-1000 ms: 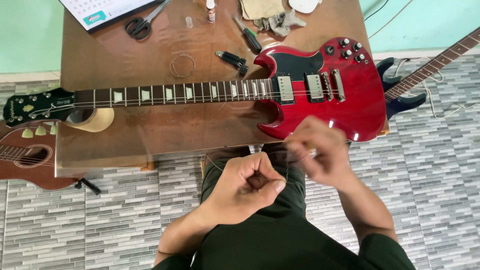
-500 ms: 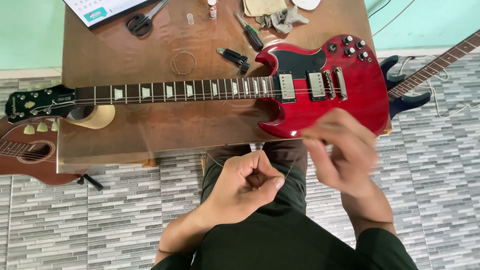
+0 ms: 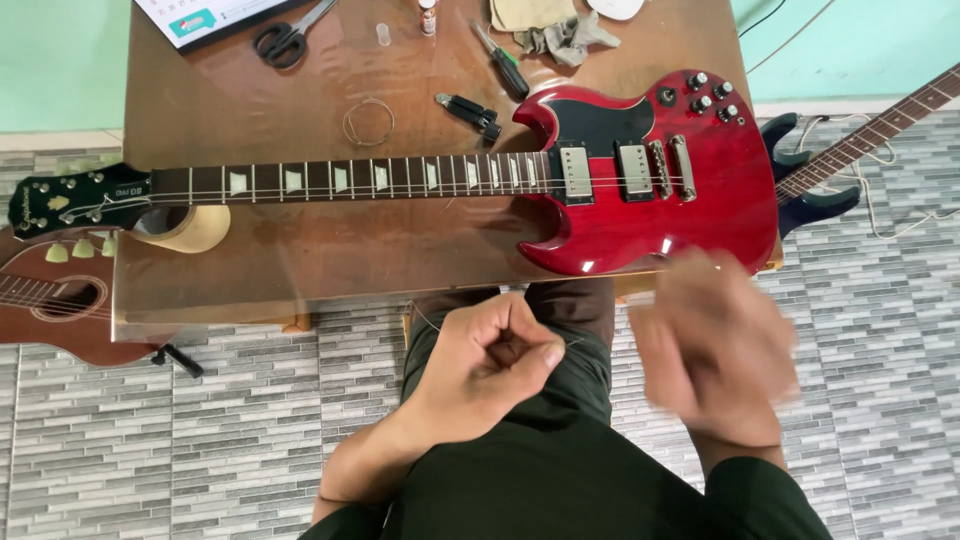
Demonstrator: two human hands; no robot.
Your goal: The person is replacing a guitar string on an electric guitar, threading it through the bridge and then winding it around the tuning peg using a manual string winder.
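Note:
My left hand [image 3: 490, 360] is closed in a fist over my lap, pinching a thin guitar string [image 3: 428, 320] that pokes out on both sides of it. To its right, my right hand [image 3: 715, 350] is blurred with motion, just below the lower edge of the red electric guitar [image 3: 620, 215]; its grip cannot be made out. The guitar lies flat across the brown wooden table [image 3: 300, 270], with its neck [image 3: 350, 180] running left to a dark headstock [image 3: 70, 200] past the table's edge.
Behind the guitar lie scissors [image 3: 285, 40], a coiled string [image 3: 368, 122], a black hand tool [image 3: 470, 112], a screwdriver [image 3: 505, 62] and a cloth [image 3: 565, 35]. A tape roll [image 3: 195, 228] props the neck. An acoustic guitar [image 3: 50, 310] lies left; another guitar [image 3: 850, 150] lies right on the tiled floor.
My right hand has swung from beside the left fist out to the right and lower, now blurred. The left fist has stayed in place.

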